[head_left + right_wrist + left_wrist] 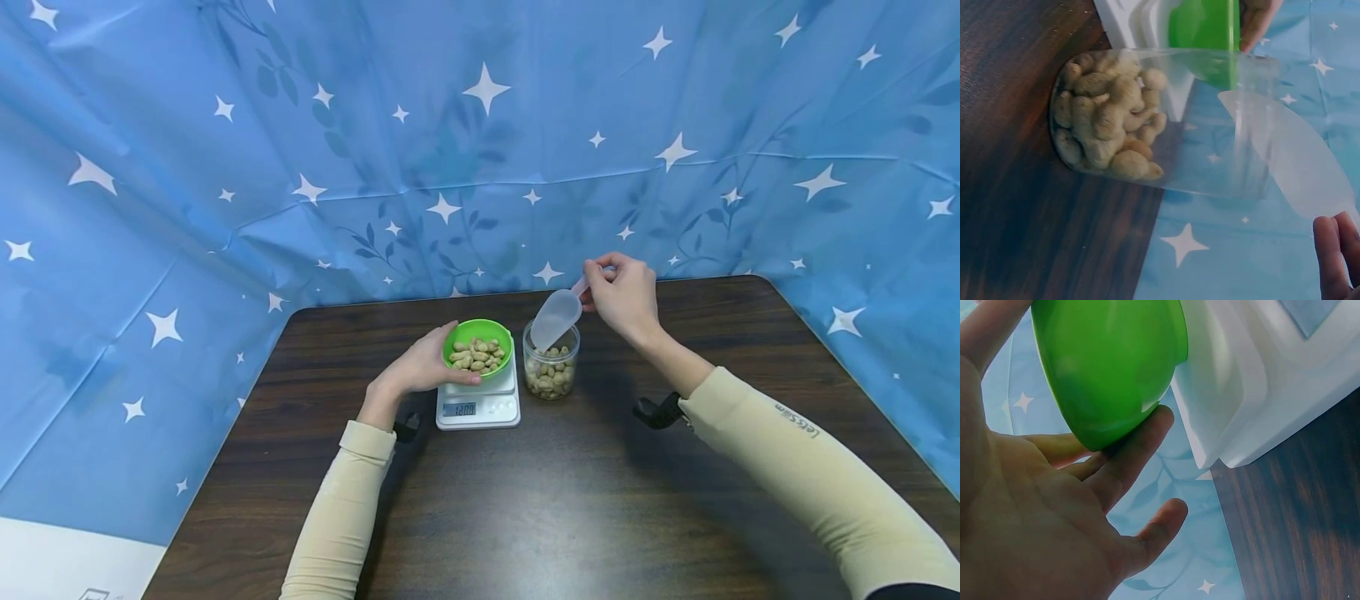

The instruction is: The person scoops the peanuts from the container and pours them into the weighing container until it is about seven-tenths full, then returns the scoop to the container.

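Observation:
A green bowl [475, 327] of unshelled peanuts [477, 357] sits on a white kitchen scale [498, 410] whose display shows digits. My left hand [422, 360] holds the bowl from its left side, thumb along the front and fingers round the back. In the left wrist view, fingertips lie against the bowl's outer wall [1110, 369]. Right of the scale stands a clear jar [551, 381], partly filled with peanuts. My right hand [624, 293] pinches the handle of a translucent scoop [557, 318]. The scoop slants down, its tip inside the jar's mouth, above the peanuts in the right wrist view.
Everything stands toward the back of a dark wooden table [525, 508]. A blue curtain [420, 150] with white stars hangs right behind the table's far edge. Dark straps with a small device [658, 411] sit at my wrists.

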{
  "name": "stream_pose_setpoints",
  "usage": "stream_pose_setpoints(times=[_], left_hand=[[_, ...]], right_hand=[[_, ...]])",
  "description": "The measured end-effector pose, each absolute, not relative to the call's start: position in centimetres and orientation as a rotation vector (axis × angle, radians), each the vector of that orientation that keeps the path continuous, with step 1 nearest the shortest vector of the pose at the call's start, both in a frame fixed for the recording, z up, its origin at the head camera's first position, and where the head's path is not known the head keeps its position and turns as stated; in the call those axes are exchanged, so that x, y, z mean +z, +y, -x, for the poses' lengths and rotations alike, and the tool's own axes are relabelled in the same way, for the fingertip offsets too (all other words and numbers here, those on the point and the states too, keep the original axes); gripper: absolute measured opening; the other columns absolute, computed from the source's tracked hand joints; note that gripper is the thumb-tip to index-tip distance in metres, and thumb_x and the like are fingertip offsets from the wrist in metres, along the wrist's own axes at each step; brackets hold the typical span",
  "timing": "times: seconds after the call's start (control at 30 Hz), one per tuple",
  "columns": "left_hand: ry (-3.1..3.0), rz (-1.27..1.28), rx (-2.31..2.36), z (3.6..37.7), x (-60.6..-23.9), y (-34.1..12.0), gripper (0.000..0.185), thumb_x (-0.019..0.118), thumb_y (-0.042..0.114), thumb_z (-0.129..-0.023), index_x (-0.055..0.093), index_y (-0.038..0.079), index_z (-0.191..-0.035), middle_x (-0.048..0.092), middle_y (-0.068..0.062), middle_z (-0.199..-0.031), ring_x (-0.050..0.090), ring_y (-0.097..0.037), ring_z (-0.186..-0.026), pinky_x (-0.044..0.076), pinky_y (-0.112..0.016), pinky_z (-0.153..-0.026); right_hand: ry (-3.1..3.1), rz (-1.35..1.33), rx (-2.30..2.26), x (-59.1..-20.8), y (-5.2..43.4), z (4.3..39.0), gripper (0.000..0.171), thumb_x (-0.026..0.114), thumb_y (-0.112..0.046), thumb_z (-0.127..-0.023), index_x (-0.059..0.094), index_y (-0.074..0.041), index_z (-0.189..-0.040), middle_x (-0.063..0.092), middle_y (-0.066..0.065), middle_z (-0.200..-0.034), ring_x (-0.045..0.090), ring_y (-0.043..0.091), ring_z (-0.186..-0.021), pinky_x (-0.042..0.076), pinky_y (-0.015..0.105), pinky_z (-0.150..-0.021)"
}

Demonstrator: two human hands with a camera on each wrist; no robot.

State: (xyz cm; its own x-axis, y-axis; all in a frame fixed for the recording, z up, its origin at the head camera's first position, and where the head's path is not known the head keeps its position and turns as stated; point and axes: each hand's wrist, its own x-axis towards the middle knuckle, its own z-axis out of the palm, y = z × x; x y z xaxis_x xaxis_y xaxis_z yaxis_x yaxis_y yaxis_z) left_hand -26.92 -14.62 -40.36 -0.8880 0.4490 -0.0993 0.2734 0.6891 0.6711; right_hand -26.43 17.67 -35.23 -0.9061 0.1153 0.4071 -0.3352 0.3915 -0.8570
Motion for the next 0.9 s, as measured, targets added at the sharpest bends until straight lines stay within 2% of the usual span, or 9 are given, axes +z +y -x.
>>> stream_pose_setpoints(times=[0.17, 0.43, 0.63, 0.7, 0.8, 0.9], left_hand=[[2.644, -0.576, 0.988, 26.9, -40.4, -14.6, 0.116, 0.091, 0.041, -0.077, 0.024, -0.001, -0.161, 0.039, -0.018, -0.157, 0.041, -0.031, -0.14, 0.036, -0.051, -0.113], [2.648, -0.573, 0.975, 27.0, -40.4, -14.7, 0.116, 0.091, 0.043, -0.077, 0.023, -0.001, -0.161, 0.038, -0.018, -0.157, 0.041, -0.031, -0.141, 0.035, -0.051, -0.114], [2.656, -0.569, 0.967, 27.0, -40.5, -14.7, 0.117, 0.091, 0.044, -0.077, 0.023, -0.001, -0.161, 0.038, -0.019, -0.157, 0.041, -0.032, -0.141, 0.036, -0.052, -0.113], [2.657, -0.574, 0.966, 26.9, -40.4, -14.7, 0.116, 0.091, 0.044, -0.077, 0.023, 0.0, -0.161, 0.038, -0.019, -0.157, 0.041, -0.032, -0.141, 0.036, -0.052, -0.113], [2.655, -0.585, 0.972, 26.9, -40.4, -14.7, 0.115, 0.09, 0.044, -0.077, 0.024, 0.0, -0.161, 0.039, -0.019, -0.157, 0.041, -0.032, -0.14, 0.036, -0.052, -0.113], [2.652, -0.586, 0.978, 26.9, -40.5, -14.7, 0.115, 0.09, 0.044, -0.078, 0.024, 0.001, -0.161, 0.04, -0.019, -0.156, 0.042, -0.032, -0.14, 0.036, -0.052, -0.113]], right_hand=[[-2.325, -0.228, 1.494, -36.1, 17.3, 26.3, 0.024, 0.058, -0.016, -0.106, 0.068, 0.006, -0.105, 0.074, 0.018, -0.08, 0.074, 0.028, -0.067, 0.06, 0.03, -0.059], [-2.401, -0.255, 1.417, -37.2, 17.0, 26.2, 0.022, 0.059, -0.014, -0.105, 0.07, 0.005, -0.101, 0.073, 0.016, -0.076, 0.073, 0.027, -0.063, 0.058, 0.027, -0.054], [-2.417, -0.217, 1.397, -37.7, 17.2, 25.9, 0.027, 0.059, -0.018, -0.105, 0.071, 0.005, -0.099, 0.074, 0.016, -0.079, 0.073, 0.029, -0.067, 0.056, 0.023, -0.053], [-2.426, -0.195, 1.358, -37.7, 17.2, 25.8, 0.028, 0.059, -0.019, -0.105, 0.072, 0.004, -0.097, 0.074, 0.016, -0.078, 0.07, 0.028, -0.062, 0.052, 0.023, -0.051], [-2.439, -0.163, 1.286, -37.9, 17.3, 25.8, 0.029, 0.06, -0.02, -0.104, 0.075, 0.002, -0.093, 0.073, 0.014, -0.074, 0.057, 0.025, -0.051, 0.04, 0.027, -0.046], [-2.46, -0.147, 1.235, -38.3, 17.5, 25.9, 0.028, 0.06, -0.021, -0.103, 0.075, -0.001, -0.09, 0.071, 0.012, -0.071, 0.047, 0.021, -0.049, 0.036, 0.032, -0.048]])
